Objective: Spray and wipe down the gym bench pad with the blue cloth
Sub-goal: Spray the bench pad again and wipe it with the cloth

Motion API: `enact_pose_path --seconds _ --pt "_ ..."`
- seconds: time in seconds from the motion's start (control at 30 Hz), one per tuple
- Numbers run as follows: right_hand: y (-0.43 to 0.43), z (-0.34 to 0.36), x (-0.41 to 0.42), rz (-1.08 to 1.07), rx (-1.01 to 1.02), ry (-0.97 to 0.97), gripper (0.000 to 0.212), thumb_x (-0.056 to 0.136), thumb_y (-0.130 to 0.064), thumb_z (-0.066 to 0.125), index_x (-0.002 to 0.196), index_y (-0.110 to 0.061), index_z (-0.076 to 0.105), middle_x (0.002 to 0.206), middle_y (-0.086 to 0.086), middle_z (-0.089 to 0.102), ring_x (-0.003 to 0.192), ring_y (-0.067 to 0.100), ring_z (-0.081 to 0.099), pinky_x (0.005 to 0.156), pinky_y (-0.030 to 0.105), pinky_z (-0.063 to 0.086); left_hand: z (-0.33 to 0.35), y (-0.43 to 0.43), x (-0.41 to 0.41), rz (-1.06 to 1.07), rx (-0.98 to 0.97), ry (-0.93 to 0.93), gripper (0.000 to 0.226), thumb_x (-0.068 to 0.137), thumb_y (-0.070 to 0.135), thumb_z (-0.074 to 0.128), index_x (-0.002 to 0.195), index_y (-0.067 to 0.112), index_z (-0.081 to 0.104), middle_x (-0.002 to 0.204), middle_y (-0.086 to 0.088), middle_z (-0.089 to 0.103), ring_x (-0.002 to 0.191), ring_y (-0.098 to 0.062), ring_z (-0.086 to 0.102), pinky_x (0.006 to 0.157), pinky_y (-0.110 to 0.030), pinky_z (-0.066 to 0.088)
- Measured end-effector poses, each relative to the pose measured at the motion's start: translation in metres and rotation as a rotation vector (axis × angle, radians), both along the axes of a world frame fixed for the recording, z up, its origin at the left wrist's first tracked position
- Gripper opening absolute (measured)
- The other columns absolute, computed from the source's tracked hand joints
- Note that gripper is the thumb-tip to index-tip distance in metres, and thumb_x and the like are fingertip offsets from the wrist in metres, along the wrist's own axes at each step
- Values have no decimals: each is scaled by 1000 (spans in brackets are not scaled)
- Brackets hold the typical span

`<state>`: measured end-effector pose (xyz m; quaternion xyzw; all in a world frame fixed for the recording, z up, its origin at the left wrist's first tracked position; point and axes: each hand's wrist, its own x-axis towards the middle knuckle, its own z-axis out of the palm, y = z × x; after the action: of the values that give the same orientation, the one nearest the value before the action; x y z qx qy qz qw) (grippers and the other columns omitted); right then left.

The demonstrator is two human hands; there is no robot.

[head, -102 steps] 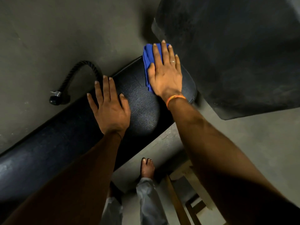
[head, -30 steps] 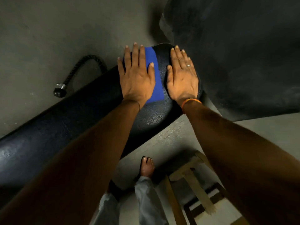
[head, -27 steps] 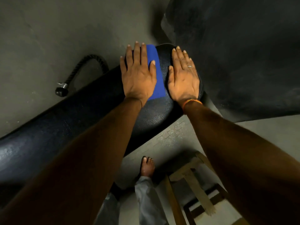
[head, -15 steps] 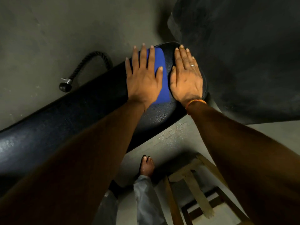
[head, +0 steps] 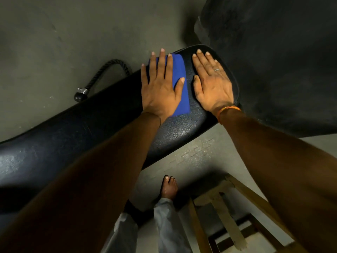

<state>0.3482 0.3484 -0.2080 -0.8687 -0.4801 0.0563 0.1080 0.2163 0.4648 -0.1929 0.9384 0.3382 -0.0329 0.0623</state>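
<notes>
The black padded gym bench (head: 73, 136) runs from lower left up to its rounded end at upper right. A folded blue cloth (head: 180, 83) lies flat near that end. My left hand (head: 160, 88) rests palm down on the cloth's left part, fingers spread, pressing it onto the pad. My right hand (head: 212, 83) lies flat on the bare pad just right of the cloth, fingers apart, with a ring and an orange wristband. No spray bottle is in view.
A black rope handle with a metal collar (head: 102, 77) lies on the concrete floor beyond the bench. A large dark mat (head: 277, 61) covers the upper right. A wooden stool frame (head: 231, 216) stands at lower right beside my bare foot (head: 169, 187).
3.4 s ago my right hand pressed the cloth and my left lay on bare pad. Now the left hand covers the cloth and the right rests beside it; over the last second both barely shifted.
</notes>
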Motion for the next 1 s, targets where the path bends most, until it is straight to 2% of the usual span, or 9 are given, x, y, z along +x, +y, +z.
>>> enact_pose_path --seconds 0.07,0.13,0.2,0.33,0.57,0.7,0.87,1.0 --pt "0 3 -1 -4 -27 -12 63 106 -33 30 165 -13 26 173 8 22 161 26 20 132 41 16 1 -9 -2 15 40 1 70 107 48 18 162 5 16 171 -15 11 159 -34 9 127 -54 15" --pt "1 10 -5 -26 -58 2 63 106 -32 28 166 -13 24 174 8 20 162 26 18 133 41 14 2 -31 -26 -60 78 25 68 108 43 18 163 3 9 171 -16 4 159 -32 6 128 -50 15" --pt "4 15 -19 -87 -92 29 65 105 -32 26 166 -12 21 175 7 16 162 26 14 133 42 12 6 -48 -62 -132 22 54 70 108 45 19 163 6 2 172 -14 -1 160 -29 2 130 -48 12" --pt "5 18 -95 -188 -129 54 69 103 -35 19 167 -8 16 176 10 11 163 27 10 133 44 10 10 -40 -111 -125 -9 75 69 107 46 19 164 9 4 172 -10 2 160 -26 3 130 -44 10" --pt "3 5 -110 -200 -119 32 68 106 -36 20 167 -10 11 176 9 6 163 26 6 133 44 6 1 32 -67 88 -54 -52 66 107 45 19 163 9 18 170 -13 18 158 -29 17 129 -46 15" --pt "3 9 -113 -210 -128 22 67 106 -34 21 167 -9 10 176 10 6 163 26 6 133 44 7 4 5 -95 46 -20 -42 64 109 44 21 164 11 15 171 -13 12 159 -30 11 129 -49 16" --pt "17 18 -139 -300 -128 111 68 107 -35 24 167 -7 7 176 11 1 164 27 2 134 44 4 16 -35 -162 -14 -21 59 65 109 43 20 165 13 6 172 -12 2 160 -29 2 129 -49 15" --pt "22 10 -148 -331 -87 60 68 106 -35 23 167 -6 12 176 13 7 163 28 7 133 45 6 9 -3 -149 2 12 31 65 108 44 21 164 14 6 172 -14 4 159 -32 6 129 -50 15"
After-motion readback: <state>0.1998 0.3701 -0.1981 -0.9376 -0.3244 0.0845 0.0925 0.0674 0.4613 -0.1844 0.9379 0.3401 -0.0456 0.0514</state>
